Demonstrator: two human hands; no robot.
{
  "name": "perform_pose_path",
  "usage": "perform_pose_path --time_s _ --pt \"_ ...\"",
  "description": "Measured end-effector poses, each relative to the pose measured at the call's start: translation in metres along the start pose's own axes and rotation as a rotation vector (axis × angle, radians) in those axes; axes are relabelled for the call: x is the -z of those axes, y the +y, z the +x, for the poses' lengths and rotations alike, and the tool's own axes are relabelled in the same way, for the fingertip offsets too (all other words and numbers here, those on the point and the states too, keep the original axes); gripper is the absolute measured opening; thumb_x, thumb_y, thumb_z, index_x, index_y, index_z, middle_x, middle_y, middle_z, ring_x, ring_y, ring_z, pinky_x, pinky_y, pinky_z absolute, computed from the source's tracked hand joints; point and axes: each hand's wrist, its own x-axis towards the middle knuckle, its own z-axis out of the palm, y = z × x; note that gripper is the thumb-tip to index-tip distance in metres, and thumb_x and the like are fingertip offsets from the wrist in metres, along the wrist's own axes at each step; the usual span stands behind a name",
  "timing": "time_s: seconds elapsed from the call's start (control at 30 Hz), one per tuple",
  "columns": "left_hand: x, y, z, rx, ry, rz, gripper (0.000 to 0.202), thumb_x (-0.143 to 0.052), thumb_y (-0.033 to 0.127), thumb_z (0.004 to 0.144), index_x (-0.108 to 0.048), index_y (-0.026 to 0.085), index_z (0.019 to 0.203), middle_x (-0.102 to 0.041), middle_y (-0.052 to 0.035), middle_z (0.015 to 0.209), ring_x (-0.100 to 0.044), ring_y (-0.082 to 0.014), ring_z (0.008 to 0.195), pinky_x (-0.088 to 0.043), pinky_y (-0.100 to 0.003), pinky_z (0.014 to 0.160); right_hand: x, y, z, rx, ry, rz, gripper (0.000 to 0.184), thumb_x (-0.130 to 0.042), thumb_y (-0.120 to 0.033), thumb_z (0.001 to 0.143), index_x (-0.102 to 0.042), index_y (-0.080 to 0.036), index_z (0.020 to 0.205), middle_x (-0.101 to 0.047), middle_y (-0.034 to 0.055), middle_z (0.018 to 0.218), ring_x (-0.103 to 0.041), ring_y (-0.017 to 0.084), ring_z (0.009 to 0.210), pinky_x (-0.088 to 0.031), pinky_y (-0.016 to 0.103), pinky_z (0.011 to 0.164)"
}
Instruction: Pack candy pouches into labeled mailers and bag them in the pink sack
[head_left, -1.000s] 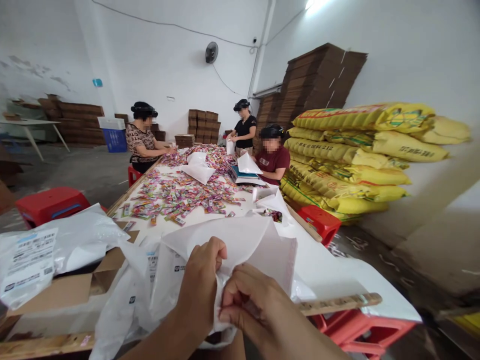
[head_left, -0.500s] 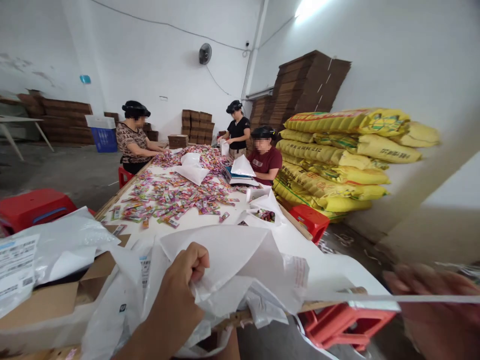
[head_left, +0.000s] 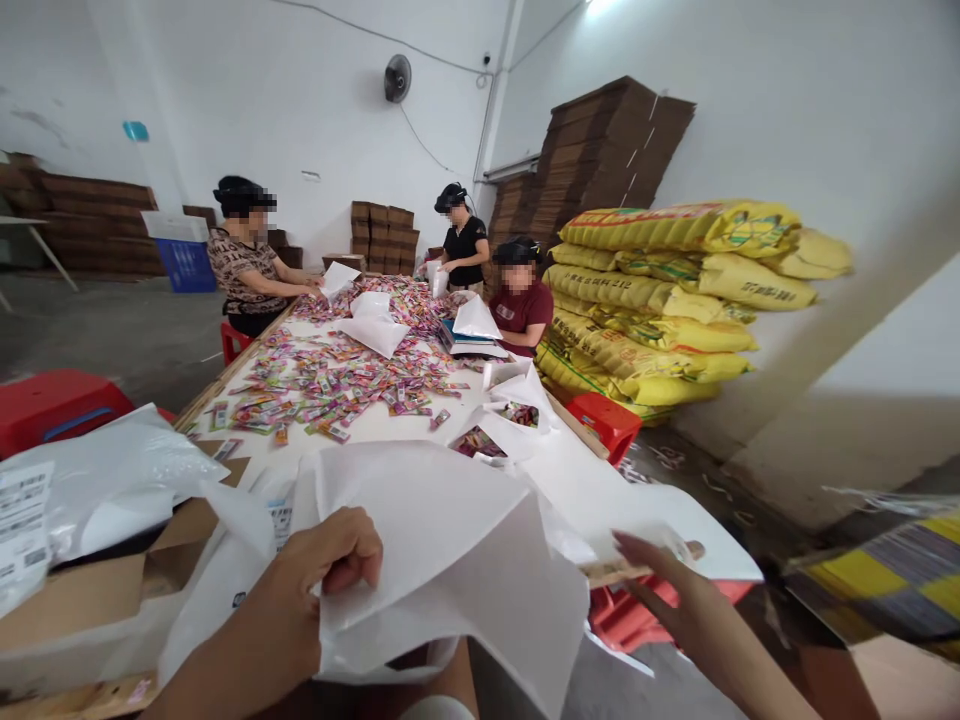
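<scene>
My left hand point(head_left: 341, 560) is closed on the edge of a white plastic mailing bag point(head_left: 450, 540), which hangs loose over the near edge of the table, its mouth spread toward the right. Fingers stretched and apart, my right hand point(head_left: 667, 580) is beside the bag, over the table's near right corner, with nothing visible in it. A thin white strip point(head_left: 621, 652) shows below that hand. Left of my left hand, another white bag with a printed label point(head_left: 279, 520) lies partly hidden.
A cardboard box point(head_left: 82, 600) holding labelled white parcels point(head_left: 112, 480) stands at the left. Small colourful packets point(head_left: 337, 390) cover much of the white table point(head_left: 637, 500). Filled bags point(head_left: 517, 410) lie at its right edge. Several co-workers sit or stand beyond; red stools point(head_left: 604, 425) flank the table.
My right hand has come in from the far right, no longer with the taut white strip. The bag's mouth has spread wider. A co-worker at the left now lifts a white bag.
</scene>
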Motion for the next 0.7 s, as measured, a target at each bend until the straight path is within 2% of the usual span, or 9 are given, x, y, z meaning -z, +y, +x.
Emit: perform_pose_path --time_s 0.03,0.1,0.17,0.27,0.37,0.47,0.53,0.6,0.7 --pt "0.002 -0.001 -0.002 -0.008 0.002 0.024 0.012 -0.051 0.012 0.070 -0.045 0.023 0.070 -0.036 0.0042 0.065 -0.034 -0.0128 0.058 -0.024 -0.028 0.055 -0.015 -0.011 0.005 0.055 -0.077 -0.018 0.047 -0.071 -0.037 0.075 -0.061 -0.022 0.118 -0.065 0.0098 0.117 -0.062 0.028 0.105 -0.050 0.045 0.092" --pt "0.006 -0.003 -0.005 -0.015 0.010 0.071 0.011 -0.058 0.017 0.070 -0.049 0.023 0.072 -0.036 0.0049 0.062 -0.034 -0.0125 0.056 -0.024 -0.027 0.054 -0.043 -0.041 0.015 0.238 -0.231 -0.040 0.072 -0.066 -0.034 0.079 -0.037 -0.022 0.143 -0.046 0.0126 0.143 -0.046 0.028 0.128 -0.042 0.045 0.104" --pt "0.011 -0.005 -0.008 -0.027 0.021 0.103 0.009 -0.062 0.024 0.072 -0.056 0.023 0.078 -0.036 0.0052 0.060 -0.033 -0.0123 0.054 -0.025 -0.027 0.053 -0.064 -0.069 0.019 0.468 -0.311 -0.023 0.079 -0.062 -0.035 0.083 -0.021 -0.022 0.149 -0.033 0.0128 0.151 -0.036 0.025 0.136 -0.035 0.044 0.109" --pt "0.019 -0.013 -0.011 -0.138 0.054 0.142 0.016 -0.061 0.032 0.078 -0.067 0.026 0.091 -0.042 0.0034 0.058 -0.040 -0.0139 0.055 -0.032 -0.028 0.056 -0.081 -0.089 0.017 0.769 -0.308 0.044 0.057 -0.059 -0.034 0.088 -0.039 -0.029 0.142 -0.052 0.0088 0.138 -0.048 0.023 0.127 -0.034 0.044 0.109" --pt "0.029 -0.023 -0.015 -0.277 0.116 0.187 0.019 -0.065 0.032 0.078 -0.072 0.033 0.096 -0.047 0.0012 0.059 -0.046 -0.0149 0.056 -0.035 -0.028 0.056 -0.088 -0.084 0.004 0.828 -0.217 0.136 0.034 -0.053 -0.026 0.093 -0.057 -0.034 0.125 -0.069 0.0026 0.114 -0.060 0.021 0.112 -0.039 0.043 0.103" --pt "0.036 -0.029 -0.020 -0.324 0.166 0.184 0.025 -0.068 0.028 0.076 -0.072 0.039 0.098 -0.056 -0.0009 0.069 -0.054 -0.0169 0.066 -0.040 -0.029 0.062 -0.093 -0.078 -0.017 0.692 -0.087 0.269 0.024 -0.049 -0.033 0.095 -0.065 -0.033 0.112 -0.072 0.0021 0.100 -0.065 0.022 0.101 -0.043 0.043 0.095" --pt "0.032 -0.029 -0.023 -0.256 0.187 0.136 0.015 -0.068 0.029 0.076 -0.074 0.037 0.087 -0.061 -0.0012 0.072 -0.057 -0.0191 0.071 -0.043 -0.030 0.066 -0.099 -0.079 -0.033 0.492 0.042 0.368 0.027 -0.047 -0.041 0.094 -0.070 -0.029 0.098 -0.072 0.0034 0.090 -0.066 0.024 0.090 -0.046 0.042 0.088" --pt "0.022 -0.026 -0.025 -0.031 0.265 0.064 0.009 -0.068 0.036 0.075 -0.072 0.029 0.071 -0.060 -0.0005 0.064 -0.054 -0.0185 0.063 -0.041 -0.028 0.060 -0.108 -0.082 -0.046 0.171 0.184 0.424 0.032 -0.048 -0.044 0.092 -0.071 -0.026 0.080 -0.069 0.0040 0.078 -0.064 0.024 0.077 -0.049 0.039 0.077" --pt "0.002 -0.026 -0.023 0.379 0.383 -0.056 0.039 -0.062 0.053 0.076 -0.059 0.020 0.055 -0.053 -0.0005 0.055 -0.045 -0.0162 0.054 -0.034 -0.027 0.051 -0.124 -0.087 -0.057 -0.284 0.259 0.549 0.031 -0.062 -0.050 0.082 -0.071 -0.022 0.073 -0.070 0.0046 0.076 -0.062 0.026 0.076 -0.050 0.036 0.072"
